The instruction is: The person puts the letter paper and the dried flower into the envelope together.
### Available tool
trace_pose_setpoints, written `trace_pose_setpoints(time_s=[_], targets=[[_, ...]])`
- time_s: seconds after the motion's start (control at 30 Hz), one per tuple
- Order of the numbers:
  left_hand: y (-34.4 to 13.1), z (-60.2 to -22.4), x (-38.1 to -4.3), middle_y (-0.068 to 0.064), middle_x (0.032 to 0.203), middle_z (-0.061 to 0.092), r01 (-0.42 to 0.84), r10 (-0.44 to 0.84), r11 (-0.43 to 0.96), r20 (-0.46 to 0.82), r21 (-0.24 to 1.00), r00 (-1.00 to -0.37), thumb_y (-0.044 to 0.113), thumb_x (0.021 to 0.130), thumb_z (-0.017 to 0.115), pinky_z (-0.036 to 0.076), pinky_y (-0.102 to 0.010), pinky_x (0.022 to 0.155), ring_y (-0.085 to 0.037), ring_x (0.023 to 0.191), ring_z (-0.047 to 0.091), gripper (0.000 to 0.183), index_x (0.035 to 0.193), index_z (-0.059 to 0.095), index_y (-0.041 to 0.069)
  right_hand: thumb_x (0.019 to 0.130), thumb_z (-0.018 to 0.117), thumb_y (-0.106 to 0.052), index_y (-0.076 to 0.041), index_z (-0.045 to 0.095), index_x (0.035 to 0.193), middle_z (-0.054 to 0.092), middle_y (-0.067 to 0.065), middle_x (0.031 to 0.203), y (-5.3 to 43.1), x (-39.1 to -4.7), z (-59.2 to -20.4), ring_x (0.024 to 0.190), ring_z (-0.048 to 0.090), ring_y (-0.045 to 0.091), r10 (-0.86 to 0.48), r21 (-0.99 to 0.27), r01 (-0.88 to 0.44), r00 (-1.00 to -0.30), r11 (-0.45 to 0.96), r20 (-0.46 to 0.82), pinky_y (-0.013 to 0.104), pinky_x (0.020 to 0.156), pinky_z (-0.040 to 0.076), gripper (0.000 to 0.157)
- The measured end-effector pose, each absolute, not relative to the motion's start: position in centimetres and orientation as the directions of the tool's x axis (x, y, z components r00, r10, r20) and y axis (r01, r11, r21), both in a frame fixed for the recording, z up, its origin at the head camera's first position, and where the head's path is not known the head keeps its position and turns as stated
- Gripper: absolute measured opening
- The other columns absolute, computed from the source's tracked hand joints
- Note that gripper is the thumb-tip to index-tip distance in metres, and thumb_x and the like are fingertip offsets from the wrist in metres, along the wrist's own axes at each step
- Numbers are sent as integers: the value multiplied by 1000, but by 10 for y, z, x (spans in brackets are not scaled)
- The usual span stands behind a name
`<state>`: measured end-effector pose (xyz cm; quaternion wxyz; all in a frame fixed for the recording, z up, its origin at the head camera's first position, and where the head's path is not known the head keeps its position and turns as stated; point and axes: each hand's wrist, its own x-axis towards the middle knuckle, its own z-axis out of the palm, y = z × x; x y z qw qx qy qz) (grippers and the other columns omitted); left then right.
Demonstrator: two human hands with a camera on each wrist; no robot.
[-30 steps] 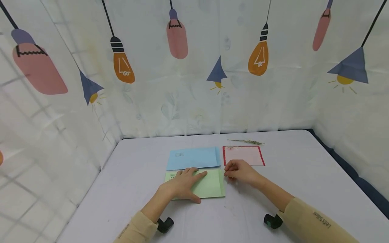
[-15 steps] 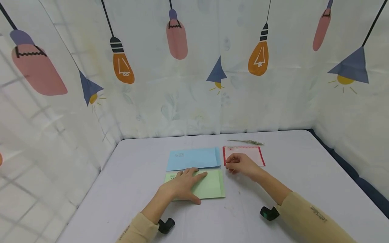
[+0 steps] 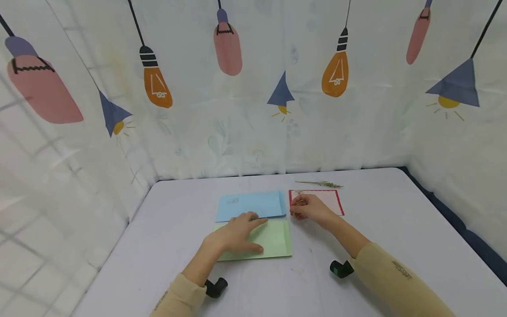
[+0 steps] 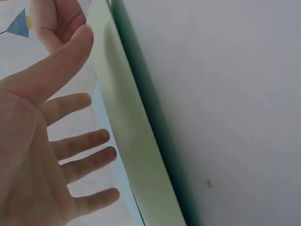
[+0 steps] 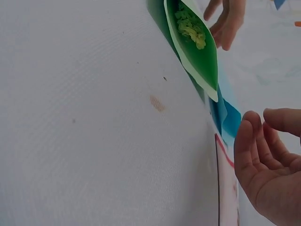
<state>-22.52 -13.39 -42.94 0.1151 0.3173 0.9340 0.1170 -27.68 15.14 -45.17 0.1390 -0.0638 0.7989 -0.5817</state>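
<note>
Above a pale green envelope (image 3: 273,242), my left hand (image 3: 237,233) spreads its fingers straight, thumb apart. The right wrist view shows the envelope's mouth (image 5: 207,75) gaping, with a ruffled yellow-green dried flower (image 5: 192,28) inside. My right hand (image 3: 310,209) hovers at the left edge of a pale pink sheet with a red border (image 3: 330,200), overlapping it in the head view. Its fingers (image 5: 244,146) are loosely bent, the thumb near the index fingertip, and nothing shows between them. A light blue envelope (image 3: 249,204) lies directly behind the green one.
A thin dried sprig (image 3: 326,184) lies behind the red-bordered sheet. White cloth covers the table (image 3: 158,246), with a few tiny crumbs and a brownish mark (image 5: 157,103) near the green envelope. A printed curtain (image 3: 245,145) hangs along the back and sides.
My right hand has moved away from beside the green envelope, back toward the red-bordered sheet. My left hand has shifted slightly, its thumb moving up from the envelope's front edge.
</note>
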Motion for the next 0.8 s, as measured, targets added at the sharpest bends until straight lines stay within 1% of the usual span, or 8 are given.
trace_pose_setpoints(time_s=[0.17, 0.3, 0.53, 0.8], targets=[[-130, -427, -235, -12, 144, 50, 566, 599, 773, -36, 288, -800, 41, 99, 70, 42, -59, 103, -33, 127, 53, 65, 155, 48, 19, 98, 69, -7, 4, 64, 112, 70, 12, 97, 148, -283, -453, 84, 68, 21, -253, -951, 65, -957, 301, -145, 33, 78, 59, 18], [-127, -428, -246, -15, 143, 51, 545, 560, 794, 23, 270, -828, 34, 102, 66, 44, -61, 98, -35, 128, 52, 57, 154, 50, 15, 98, 70, -7, 5, 65, 115, 69, 13, 100, 145, -289, -454, 86, 69, 22, -245, -957, 78, -958, 278, -149, 33, 80, 59, 22], [-126, -432, -267, -17, 144, 47, 498, 517, 816, 14, 295, -856, 35, 100, 70, 39, -65, 100, -38, 130, 47, 59, 152, 52, 15, 98, 69, -4, 8, 63, 122, 67, 17, 106, 139, -296, -453, 93, 69, 24, -234, -965, 105, -959, 242, -163, 37, 84, 59, 28], [-131, -433, -284, -21, 155, 36, 450, 484, 838, -40, 310, -874, 40, 99, 69, 33, -67, 105, -40, 141, 36, 67, 157, 45, 17, 99, 67, -3, 9, 60, 125, 66, 20, 110, 136, -305, -454, 96, 69, 27, -231, -969, 144, -954, 203, -190, 39, 85, 59, 29]])
